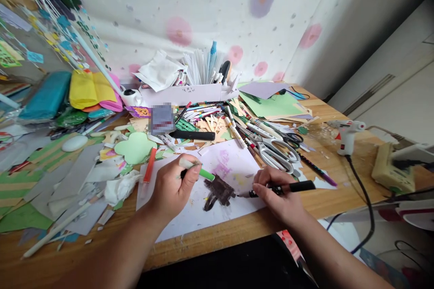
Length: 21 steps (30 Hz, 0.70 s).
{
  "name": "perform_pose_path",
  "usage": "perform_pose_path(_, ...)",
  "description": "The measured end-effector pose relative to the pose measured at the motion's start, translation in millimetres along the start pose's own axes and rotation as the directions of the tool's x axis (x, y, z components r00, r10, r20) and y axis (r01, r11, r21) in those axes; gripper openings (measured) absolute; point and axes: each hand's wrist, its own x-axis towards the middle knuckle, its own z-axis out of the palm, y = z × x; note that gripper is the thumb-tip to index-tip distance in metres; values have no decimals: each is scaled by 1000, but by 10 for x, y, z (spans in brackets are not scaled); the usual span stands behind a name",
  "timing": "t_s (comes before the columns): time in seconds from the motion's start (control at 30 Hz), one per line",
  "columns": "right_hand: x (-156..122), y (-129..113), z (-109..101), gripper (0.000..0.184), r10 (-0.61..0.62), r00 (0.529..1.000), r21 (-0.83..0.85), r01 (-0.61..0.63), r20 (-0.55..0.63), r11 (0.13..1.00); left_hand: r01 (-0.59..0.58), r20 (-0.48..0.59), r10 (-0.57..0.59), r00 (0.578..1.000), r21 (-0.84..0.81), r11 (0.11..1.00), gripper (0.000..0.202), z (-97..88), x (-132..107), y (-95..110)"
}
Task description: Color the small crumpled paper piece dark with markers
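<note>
My left hand (173, 188) is closed around a green marker (205, 174) and rests on a white sheet of paper (190, 216) near the table's front edge. A small dark brown cut-out shape (219, 192) lies on that sheet between my hands. My right hand (278, 192) grips a black marker (288, 187) in a writing hold. Its tip touches the right edge of the brown shape.
The wooden table (335, 194) is strewn with paper scraps, pens, and large scissors (275, 151). A red pen (149, 166) lies by a pale green cut-out (134, 148). A white glue gun (346, 133) with a black cord stands at right. A pen box (190, 94) sits at the back.
</note>
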Motion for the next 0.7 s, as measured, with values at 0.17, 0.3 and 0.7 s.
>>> perform_pose_path(0.17,-73,-57,-44,23,-15,987,-78,28,161,997,33,19,-32,999,-22,999,14,1,-3,26)
perform_pose_path(0.3,-60,-102,5,20,-64,980,-109,86,186,990,79,26,-78,997,-49,996,16,5,2,16)
perform_pose_path(0.7,376,-340,161,16,-204,966,-109,223,158,969,393,14,-400,916,-231,890,29,123,17,-115)
